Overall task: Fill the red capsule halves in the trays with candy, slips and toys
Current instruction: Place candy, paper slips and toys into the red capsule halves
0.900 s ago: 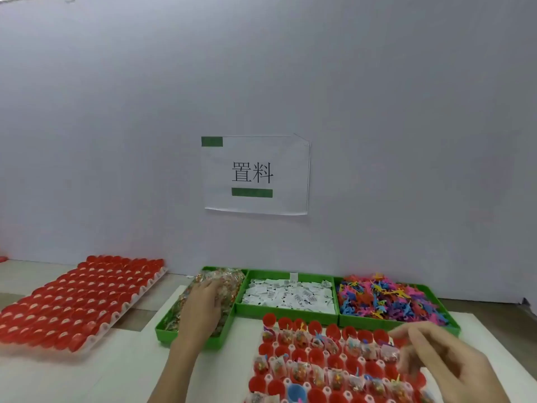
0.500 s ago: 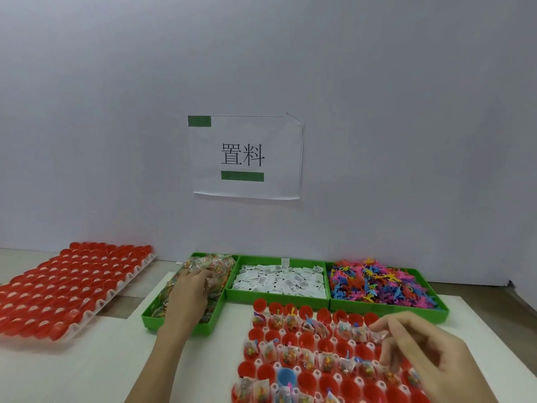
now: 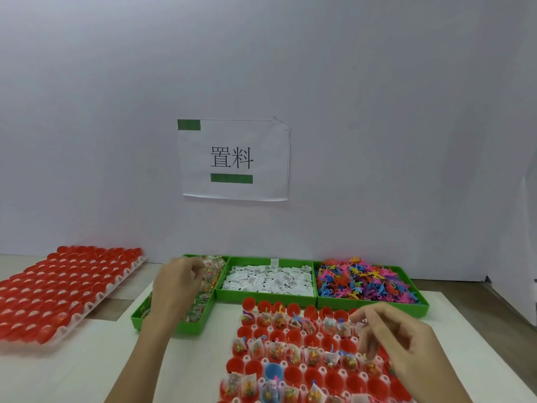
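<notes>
Since the earlier frame the left hand (image 3: 177, 289) has slid a little further up into the candy bin (image 3: 171, 325), its fingers now curling at the clear candy packets (image 3: 210, 271) near the bin's far end, while the right hand (image 3: 398, 347) hovers much as before over the tray of red capsule halves (image 3: 296, 359) at lower centre.

Whether the left hand has actually closed on a packet, I cannot tell; its fingertips are hidden against the pile. The right hand's fingers are bent and drawn together above the tray's right side, seemingly pinching a small packet, though that too is blurred.

The step in hand looks like fetching more candy for the cups that show only red. To do it well, the left hand should lift a few packets cleanly instead of dragging the heap over the bin wall, then pass them toward the tray. Several cups in the nearer rows look empty, so those are the ones to aim for.

Slips (image 3: 270, 280) and coloured toys (image 3: 363, 282) sit in the middle and right bins; a second tray (image 3: 64, 289) lies at far left.
</notes>
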A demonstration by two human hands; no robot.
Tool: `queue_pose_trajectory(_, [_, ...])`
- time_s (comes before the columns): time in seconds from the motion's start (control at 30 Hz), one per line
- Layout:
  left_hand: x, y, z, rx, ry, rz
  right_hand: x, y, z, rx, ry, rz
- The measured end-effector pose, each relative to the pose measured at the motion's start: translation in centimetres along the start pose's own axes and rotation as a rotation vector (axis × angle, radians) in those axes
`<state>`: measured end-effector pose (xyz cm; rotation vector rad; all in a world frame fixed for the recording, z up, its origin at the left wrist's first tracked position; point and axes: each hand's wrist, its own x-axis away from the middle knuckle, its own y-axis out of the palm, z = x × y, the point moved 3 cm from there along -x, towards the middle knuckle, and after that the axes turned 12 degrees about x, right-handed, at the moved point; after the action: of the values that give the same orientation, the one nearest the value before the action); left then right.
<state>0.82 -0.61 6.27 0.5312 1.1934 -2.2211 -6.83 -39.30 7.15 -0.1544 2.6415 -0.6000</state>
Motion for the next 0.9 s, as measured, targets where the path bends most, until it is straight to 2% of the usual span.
queue_pose_trajectory(0.13, [0.1,-1.3,3.2,0.205,0.053,-0.001,0.2,-0.2,0.0,0.006,-0.011,0.017])
queue_pose_trajectory(0.33, [3.6,-1.0,6.7,0.509,0.042,-0.112,0.4,-0.5,-0.1,0.009,-0.016,0.034])
queue_pose_trajectory(0.47, [7.4,-0.5,7.0,0.733,-0.013,-0.132,0.6,-0.3,-0.4,0.025,-0.04,0.031])
queue_pose_trajectory(0.6, [9.3,-0.4,6.7,0.937,-0.146,-0.143,0.9,0.0,-0.5,0.063,-0.047,-0.003])
queue_pose_trajectory(0.73, [9.8,-0.8,6.1,1.087,-0.242,-0.172,-0.4,1.3,-0.6,0.246,-0.037,-0.113])
queue_pose_trajectory(0.9, [10.1,-0.5,6.2,1.04,-0.239,-0.232,-8.4,5.2,-0.5,0.652,-0.099,-0.266])
